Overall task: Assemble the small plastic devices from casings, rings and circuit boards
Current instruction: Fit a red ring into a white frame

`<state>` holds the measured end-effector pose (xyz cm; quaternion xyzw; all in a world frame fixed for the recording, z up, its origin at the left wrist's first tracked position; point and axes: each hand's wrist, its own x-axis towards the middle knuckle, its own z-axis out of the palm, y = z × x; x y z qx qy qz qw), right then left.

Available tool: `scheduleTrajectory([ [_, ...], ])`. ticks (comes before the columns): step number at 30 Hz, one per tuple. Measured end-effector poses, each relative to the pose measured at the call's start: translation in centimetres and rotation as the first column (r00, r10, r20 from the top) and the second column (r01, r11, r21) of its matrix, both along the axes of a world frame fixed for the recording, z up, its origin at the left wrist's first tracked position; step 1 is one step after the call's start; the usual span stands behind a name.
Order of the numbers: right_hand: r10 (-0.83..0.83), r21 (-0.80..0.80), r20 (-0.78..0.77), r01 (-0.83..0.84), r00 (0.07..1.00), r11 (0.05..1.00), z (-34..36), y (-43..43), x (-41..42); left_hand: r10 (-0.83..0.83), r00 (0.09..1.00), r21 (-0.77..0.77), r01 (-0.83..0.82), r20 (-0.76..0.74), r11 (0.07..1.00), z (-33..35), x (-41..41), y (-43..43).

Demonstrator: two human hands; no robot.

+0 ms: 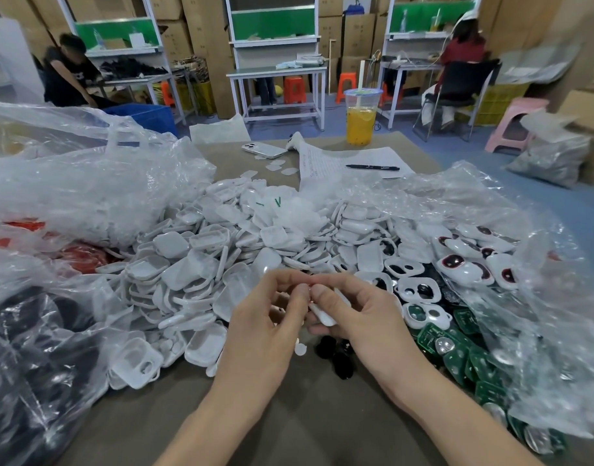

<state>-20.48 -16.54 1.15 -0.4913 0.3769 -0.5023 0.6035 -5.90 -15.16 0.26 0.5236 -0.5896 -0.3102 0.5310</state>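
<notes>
Many circuit boards (457,359) partly under bag (551,314)

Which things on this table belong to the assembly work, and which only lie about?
For the job: heap of white plastic casings; green circuit boards; white plastic casing held by left hand and right hand.
Lying about: clear plastic cup of orange drink; white phone; black pen; paper sheet.

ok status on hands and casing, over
Held up: white casing, pinched by left hand and right hand. Behind: casing pile; circuit boards to the right. Nothing blocking.
</notes>
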Motion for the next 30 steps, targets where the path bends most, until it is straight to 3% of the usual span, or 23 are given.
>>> scheduleTrajectory([
  [15,-0.090,-0.082,-0.110,0.081,0.990,0.993,0.0,0.1,0.2,0.037,0.999,0.012,-0.038,0.035,0.999,0.4,-0.3,0.3],
  [18,-0.086,-0.091,-0.123,0.075,0.989,0.993,-0.1,0.1,0.1,0.012,1.000,0.019,-0.011,-0.016,1.000,0.6,-0.2,0.4],
  [23,-0.006,-0.023,-0.045,0.005,0.999,1.000,0.0,-0.4,-0.5,-0.131,0.974,0.001,0.134,-0.187,0.991,1.6,0.2,0.7],
  [30,0.134,0.084,0.071,-0.140,0.988,0.987,0.1,-0.4,-0.7,-0.195,0.968,-0.068,0.187,-0.160,0.980,1.7,0.0,0.8],
])
